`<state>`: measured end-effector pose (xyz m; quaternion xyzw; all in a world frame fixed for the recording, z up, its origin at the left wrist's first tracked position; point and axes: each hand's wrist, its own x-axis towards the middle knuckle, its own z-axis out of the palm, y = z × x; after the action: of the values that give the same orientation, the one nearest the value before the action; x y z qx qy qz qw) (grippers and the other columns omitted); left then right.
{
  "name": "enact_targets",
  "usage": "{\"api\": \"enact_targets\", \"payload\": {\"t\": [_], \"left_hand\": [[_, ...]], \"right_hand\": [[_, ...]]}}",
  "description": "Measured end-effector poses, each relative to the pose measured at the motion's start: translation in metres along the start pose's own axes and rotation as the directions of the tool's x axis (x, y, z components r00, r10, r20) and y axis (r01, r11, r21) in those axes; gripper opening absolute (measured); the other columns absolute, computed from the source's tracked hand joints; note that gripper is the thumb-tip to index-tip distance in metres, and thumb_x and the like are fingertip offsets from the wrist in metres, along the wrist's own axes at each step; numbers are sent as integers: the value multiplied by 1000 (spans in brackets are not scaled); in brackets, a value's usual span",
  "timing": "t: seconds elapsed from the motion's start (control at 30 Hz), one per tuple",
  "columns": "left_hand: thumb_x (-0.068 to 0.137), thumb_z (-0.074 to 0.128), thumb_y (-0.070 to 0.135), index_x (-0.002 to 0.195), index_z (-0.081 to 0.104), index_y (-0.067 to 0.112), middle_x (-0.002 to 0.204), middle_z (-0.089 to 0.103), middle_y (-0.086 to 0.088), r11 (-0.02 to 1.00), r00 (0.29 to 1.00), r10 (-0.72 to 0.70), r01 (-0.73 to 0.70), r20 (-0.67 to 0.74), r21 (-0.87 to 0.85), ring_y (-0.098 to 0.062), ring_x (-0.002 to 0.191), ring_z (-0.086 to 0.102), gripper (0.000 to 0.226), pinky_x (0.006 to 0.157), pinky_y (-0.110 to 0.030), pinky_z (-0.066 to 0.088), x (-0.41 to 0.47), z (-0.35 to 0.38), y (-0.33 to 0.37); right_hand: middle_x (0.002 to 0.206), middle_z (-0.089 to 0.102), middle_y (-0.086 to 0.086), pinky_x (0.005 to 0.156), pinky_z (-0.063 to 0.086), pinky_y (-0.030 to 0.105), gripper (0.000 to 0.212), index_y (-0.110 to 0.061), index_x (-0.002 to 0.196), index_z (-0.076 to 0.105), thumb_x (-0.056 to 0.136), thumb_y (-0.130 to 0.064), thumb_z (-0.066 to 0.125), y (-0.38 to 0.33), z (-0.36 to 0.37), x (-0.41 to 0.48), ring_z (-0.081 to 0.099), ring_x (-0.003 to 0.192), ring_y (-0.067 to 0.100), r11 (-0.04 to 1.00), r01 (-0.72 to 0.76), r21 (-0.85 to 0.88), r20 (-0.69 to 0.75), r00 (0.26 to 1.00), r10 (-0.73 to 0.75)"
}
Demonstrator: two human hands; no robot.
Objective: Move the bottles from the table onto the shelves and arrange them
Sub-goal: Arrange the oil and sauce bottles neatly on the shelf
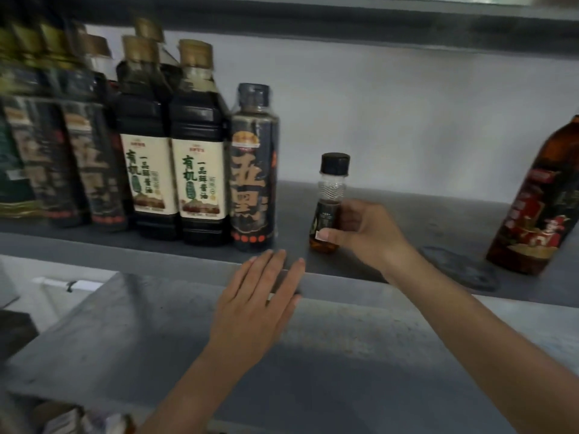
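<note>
Dim, flat indoor light, grey cast throughout. Brightest area: back wall (407,104). Underside of upper shelf (313,29) in dark shadow. Blur smears far-left bottles (47,136); cream-label bottles (200,170) and small bottle (330,183) sharper, label print readable. Wide-angle distortion leans brown bottle (539,208) at right edge. Lower-left corner soft, murky.

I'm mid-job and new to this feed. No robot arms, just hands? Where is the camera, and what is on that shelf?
There is no machine: a person works with bare hands, and the single picture comes from a camera worn on their head, looking forward and down. The right hand grips a small black-capped bottle, upright at the grey shelf; whether it rests there I cannot tell. The left hand lies open, fingertips at the shelf's front edge. To the left stands a row of dark bottles, nearest a black-labelled bottle; far right, a brown bottle.
</note>
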<state>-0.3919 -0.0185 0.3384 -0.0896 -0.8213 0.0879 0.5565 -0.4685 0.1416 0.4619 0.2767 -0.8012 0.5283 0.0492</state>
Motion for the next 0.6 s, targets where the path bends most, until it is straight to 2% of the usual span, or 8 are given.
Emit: {"api": "enact_targets", "payload": {"t": [0.13,0.23,0.33,0.5,0.53,0.6], "left_hand": [[102,34,34,134,47,17,123,64,-13,999,999,39,-39,-7,1,-26,118,49,38,105,-38,32,0,3,-7],[102,34,34,134,47,17,124,62,-12,999,999,30,-30,-23,-11,-25,118,48,38,105,-37,31,-1,7,-6],[101,36,33,133,47,17,123,62,-11,999,999,37,-37,-39,-15,-25,117,49,38,106,-36,30,-1,8,-7],[100,41,38,136,47,19,124,64,-10,996,996,84,-84,4,2,-24,118,50,41,105,-36,32,-2,7,-12],[99,42,38,136,46,19,125,63,-9,996,996,87,-87,10,4,-23,118,49,42,105,-36,32,-3,8,-13],[98,44,39,137,46,19,125,63,-9,996,996,89,-89,15,9,-23,118,49,44,107,-35,29,-3,8,-14]], "right_hand": [[85,63,-7,78,50,16,38,-18,101,58,73,2,76,-9,16,24,59,75,0,999,-52,0,67,996,52],[93,64,-2,71,49,9,40,-14,106,60,73,1,76,-12,27,35,60,77,3,998,-58,-10,74,996,59],[95,65,-1,77,50,18,41,-11,109,63,71,-6,79,-14,39,44,62,84,10,995,-55,-82,41,997,58],[86,63,-6,62,47,10,39,-10,99,60,68,-15,83,-15,50,49,57,73,2,992,-22,-122,1,1000,23],[87,63,-6,62,47,11,40,-10,100,60,68,-15,83,-14,50,49,58,75,2,994,-31,-107,1,1000,31],[92,64,-4,72,50,18,44,-13,103,59,67,-13,84,-11,46,48,61,84,10,994,-79,-71,35,996,82]]}}
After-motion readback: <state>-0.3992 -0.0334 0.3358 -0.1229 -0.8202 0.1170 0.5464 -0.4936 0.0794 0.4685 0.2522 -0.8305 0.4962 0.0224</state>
